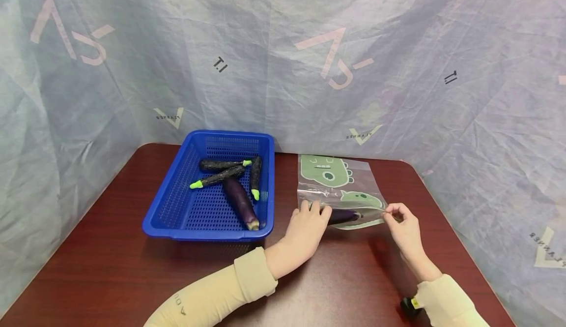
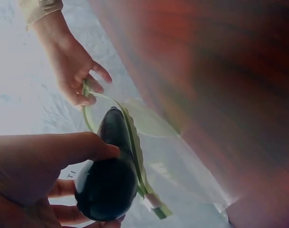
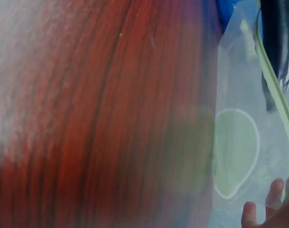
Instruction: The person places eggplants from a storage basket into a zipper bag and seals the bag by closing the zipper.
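My left hand grips a dark purple eggplant by its thick round end, thumb on one side and fingers on the other. The eggplant's narrow end lies in the mouth of a clear zip bag printed with green cartoon monsters. At the bag's right corner, my right hand pinches the rim between thumb and fingers, and the mouth gapes. In the right wrist view, the eggplant's tip sits beside the bag's green zip strip.
Left of the bag, a blue perforated basket holds another eggplant and several thin dark ones with bright green ends. A small black object lies by the right cuff. Printed cloth hangs around the brown table.
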Tool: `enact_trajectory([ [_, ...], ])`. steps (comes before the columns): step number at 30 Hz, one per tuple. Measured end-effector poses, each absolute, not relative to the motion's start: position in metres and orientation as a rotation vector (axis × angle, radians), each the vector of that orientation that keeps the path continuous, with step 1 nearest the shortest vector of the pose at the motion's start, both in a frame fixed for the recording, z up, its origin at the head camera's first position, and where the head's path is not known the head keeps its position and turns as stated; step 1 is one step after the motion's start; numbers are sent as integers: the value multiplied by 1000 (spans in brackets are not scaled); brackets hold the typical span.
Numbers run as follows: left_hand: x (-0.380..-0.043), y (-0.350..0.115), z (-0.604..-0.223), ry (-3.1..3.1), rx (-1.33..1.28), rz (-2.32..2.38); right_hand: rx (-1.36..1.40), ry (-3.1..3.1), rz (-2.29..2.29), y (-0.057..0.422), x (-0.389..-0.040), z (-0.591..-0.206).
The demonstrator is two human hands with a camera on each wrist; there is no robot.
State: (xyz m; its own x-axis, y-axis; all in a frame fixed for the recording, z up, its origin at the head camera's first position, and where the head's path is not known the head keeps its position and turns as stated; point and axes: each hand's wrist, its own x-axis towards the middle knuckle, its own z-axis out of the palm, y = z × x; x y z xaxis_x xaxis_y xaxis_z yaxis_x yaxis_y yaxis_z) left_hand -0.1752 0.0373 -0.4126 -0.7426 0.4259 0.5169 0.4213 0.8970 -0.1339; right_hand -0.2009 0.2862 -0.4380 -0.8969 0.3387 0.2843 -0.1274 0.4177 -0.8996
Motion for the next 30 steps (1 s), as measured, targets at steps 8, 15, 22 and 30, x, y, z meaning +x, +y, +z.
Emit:
enact_trajectory([
  [8,-175,46,-417,-2590,-605,9,-166,-2269,1474,282,-204,-440],
  [15,-176,55,-426,-2577,-583,11,-133,-2275,1494,281,-206,-443],
  [22,-180,60,-438,-2568,-584,46,-79,-2306,1503,282,-203,-445],
  [30,-180,64,-449,-2590,-567,17,-91,-2362,1514,283,-200,-448],
])
